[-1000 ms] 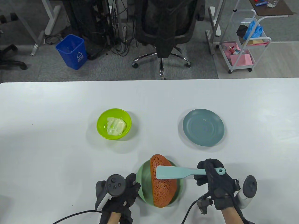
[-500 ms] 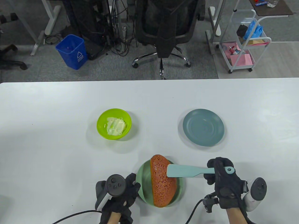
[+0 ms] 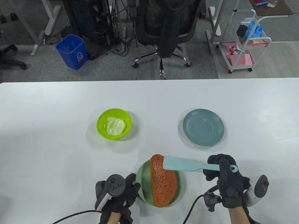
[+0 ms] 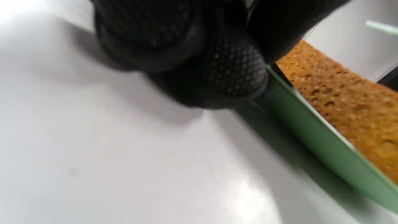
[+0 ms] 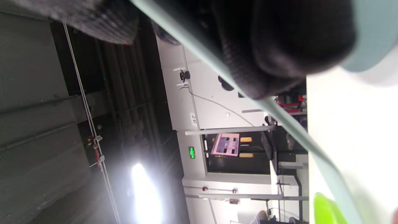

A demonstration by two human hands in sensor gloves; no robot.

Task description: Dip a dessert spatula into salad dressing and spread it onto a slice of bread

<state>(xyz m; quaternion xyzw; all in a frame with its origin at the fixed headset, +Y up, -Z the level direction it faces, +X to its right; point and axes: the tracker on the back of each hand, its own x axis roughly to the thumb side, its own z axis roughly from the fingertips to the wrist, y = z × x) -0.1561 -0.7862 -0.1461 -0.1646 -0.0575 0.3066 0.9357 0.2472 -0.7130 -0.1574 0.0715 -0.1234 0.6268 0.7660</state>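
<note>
While the left hand (image 3: 119,191) steadies the plate (image 3: 143,184), the right hand (image 3: 225,177) holds the spatula (image 3: 186,164).

White table (image 3: 46,112) carries green bowl (image 3: 102,134), grey plate (image 3: 217,137), apparently pale-green plate (image 3: 143,177).

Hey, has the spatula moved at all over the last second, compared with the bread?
Yes. The spatula has slid right and toward the table's far side: its blade now covers only the far right edge of the bread slice. The right hand holds its handle.
</note>
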